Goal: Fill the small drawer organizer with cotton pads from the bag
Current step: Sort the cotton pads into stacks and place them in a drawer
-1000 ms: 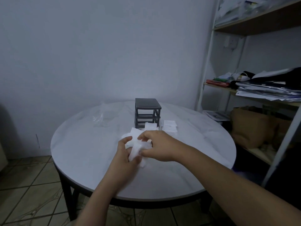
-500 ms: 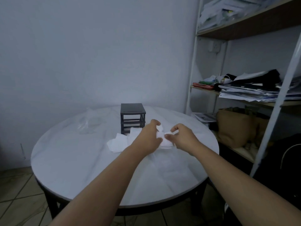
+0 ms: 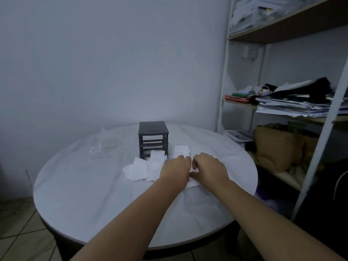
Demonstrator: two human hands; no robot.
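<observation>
A small dark grey drawer organizer (image 3: pixel 153 138) stands at the middle of the round white table (image 3: pixel 90 194); its slots look hollow. Loose white cotton pads (image 3: pixel 143 169) lie in a heap in front of it, and a stack of pads (image 3: pixel 181 150) sits to its right. My left hand (image 3: pixel 176 170) and my right hand (image 3: pixel 209 170) rest side by side on white pads right of the heap, fingers curled down over them. Only a white edge shows beneath the palms. A clear plastic bag (image 3: pixel 104 146) lies left of the organizer.
A white metal shelf unit (image 3: pixel 320 153) stands close to the table's right side, loaded with papers, a brown paper bag (image 3: pixel 275 147) and clutter. A plain wall is behind the table. Tiled floor shows at the lower left.
Both hands moved from the heap in front of the organizer to the pads at its right and came together, pressing down. The view also shifted to the right.
</observation>
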